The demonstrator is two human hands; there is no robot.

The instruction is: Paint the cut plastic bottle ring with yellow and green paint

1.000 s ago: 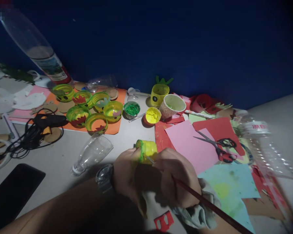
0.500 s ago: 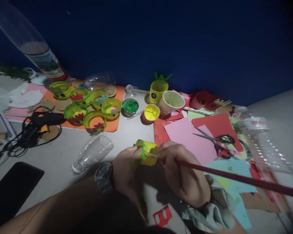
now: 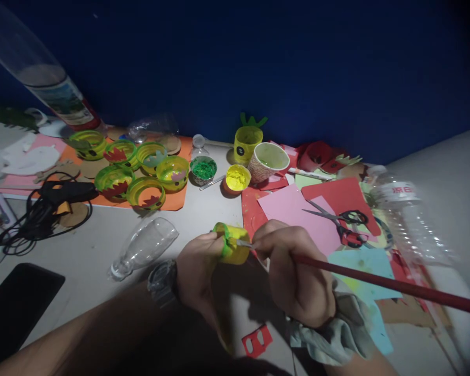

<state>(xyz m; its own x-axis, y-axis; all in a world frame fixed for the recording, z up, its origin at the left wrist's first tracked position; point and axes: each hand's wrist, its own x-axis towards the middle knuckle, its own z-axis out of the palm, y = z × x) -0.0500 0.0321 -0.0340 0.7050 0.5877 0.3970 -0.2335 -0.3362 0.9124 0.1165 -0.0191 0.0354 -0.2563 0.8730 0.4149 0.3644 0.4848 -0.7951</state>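
Observation:
My left hand (image 3: 198, 266) grips a small yellow-painted cup (image 3: 238, 255) with a green rim, tipped on its side with the rim toward the fingers. Pinched in my right hand (image 3: 297, 271) is a paintbrush (image 3: 368, 282) with a long dark red handle. Its tip touches the yellow side of the cup near the green band. Beyond the hands stand a small cup of yellow paint (image 3: 237, 178) and one of green paint (image 3: 203, 169). A patterned paper cup (image 3: 270, 161) holding greenish liquid is beside the yellow paint.
Several yellow-green painted rings (image 3: 146, 194) sit on orange paper (image 3: 178, 201). A cut clear bottle (image 3: 147, 248) lies left of my hands, near a black phone (image 3: 23, 292) and a glue gun (image 3: 68, 192). Scissors (image 3: 339, 219) rest on coloured paper at right, before a plastic bottle (image 3: 411, 224).
The brush tip has shifted left along the cup's side, closer to the green rim. The whole view has moved slightly; both hands keep their holds.

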